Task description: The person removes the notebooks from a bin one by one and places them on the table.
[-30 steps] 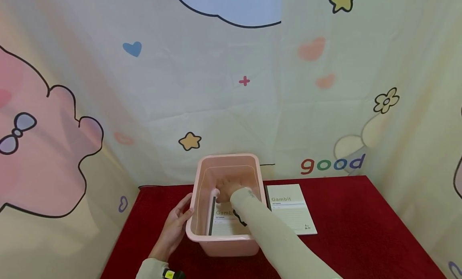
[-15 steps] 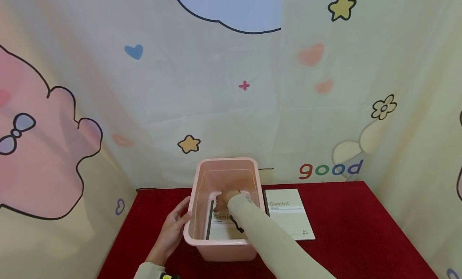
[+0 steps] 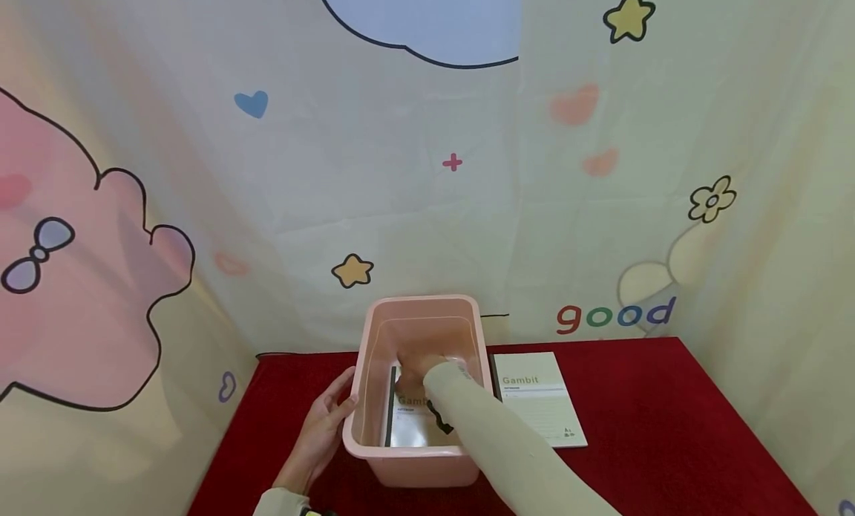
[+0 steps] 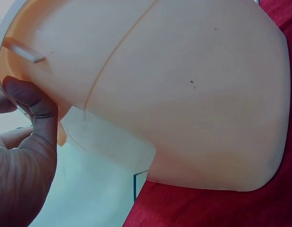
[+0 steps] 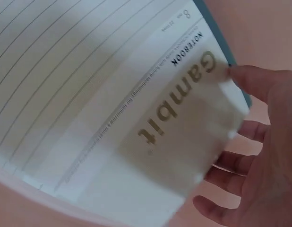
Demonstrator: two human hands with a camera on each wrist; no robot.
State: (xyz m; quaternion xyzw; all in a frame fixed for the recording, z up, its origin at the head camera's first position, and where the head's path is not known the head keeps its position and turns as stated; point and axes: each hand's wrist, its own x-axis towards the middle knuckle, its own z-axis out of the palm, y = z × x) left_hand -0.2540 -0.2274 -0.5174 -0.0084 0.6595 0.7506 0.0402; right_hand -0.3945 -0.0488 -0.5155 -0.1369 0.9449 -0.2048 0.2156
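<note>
A pink plastic bin [image 3: 422,472] stands on the red cloth in the head view. My left hand [image 3: 319,430] holds its left side at the rim; the left wrist view shows that hand [image 4: 30,146] at the bin's edge, thumb bent against it. Inside the bin is a white "Gambit" notebook [image 3: 406,429] with a dark spine. My right hand [image 3: 415,373] reaches in at the notebook's far end. In the right wrist view, the right hand [image 5: 271,137] grips the notebook [image 5: 103,109], thumb on the spine edge and fingertips partly hidden along the top edge.
A second white "Gambit" notebook [image 3: 537,401] lies on the red cloth [image 3: 654,419] just right of the bin. Behind the table hangs a pale curtain [image 3: 401,204] printed with cartoons. The right sleeve [image 3: 501,434] crosses the bin's near right corner.
The right fingers have drawn in at the notebook's far end, and a bright reflection now shows on its cover. The left hand stays at the rim. The head view has shifted slightly.
</note>
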